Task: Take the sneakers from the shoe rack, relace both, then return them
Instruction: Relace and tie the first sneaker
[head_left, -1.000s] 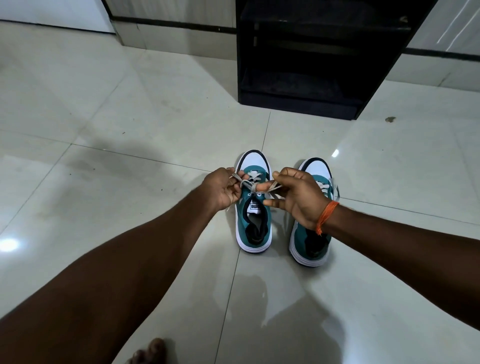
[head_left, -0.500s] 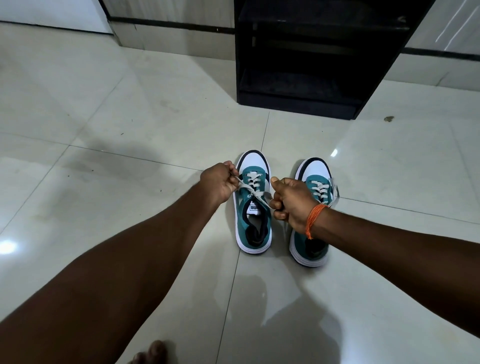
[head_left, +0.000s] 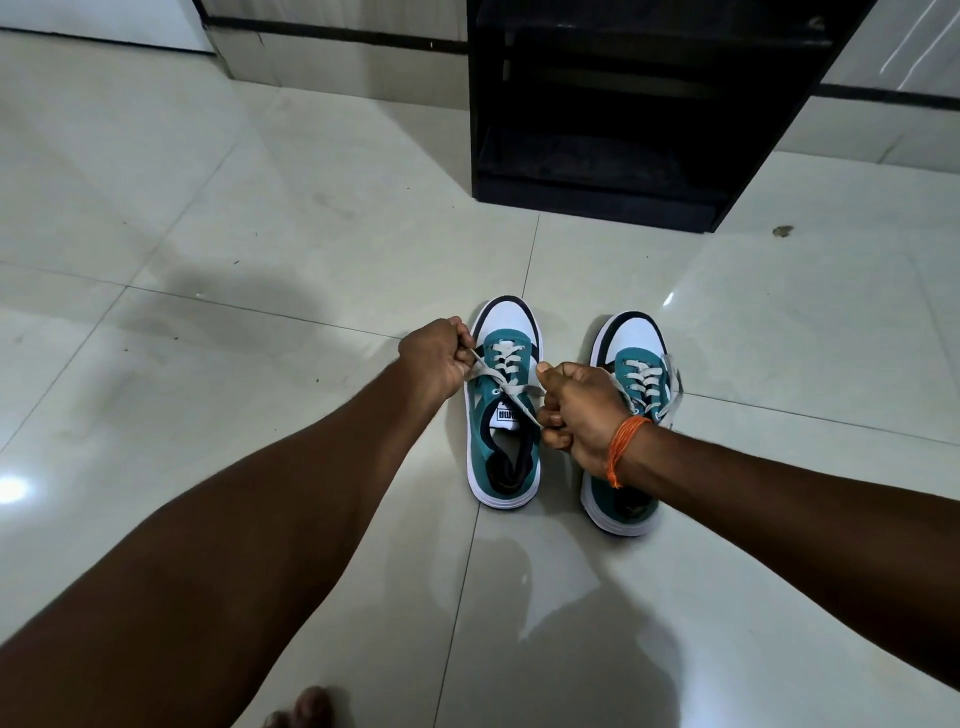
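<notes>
Both fists, left hand and right hand, clench the lace ends of the left sneaker, cinching its knot. Next probably comes tying the right sneaker, then the shoe rack.

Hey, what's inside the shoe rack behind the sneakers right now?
The shoe rack shows only dark shelves with no shoes visible; its upper part is cut off and too shadowed to judge.

I read left low-top sneaker: teal body, white toe, black trim, white sole | its flat laces: off-white | right matching sneaker: same colours | wrist thread band: orange | open shoe rack: black | glossy floor tiles: pale cream-white
</notes>
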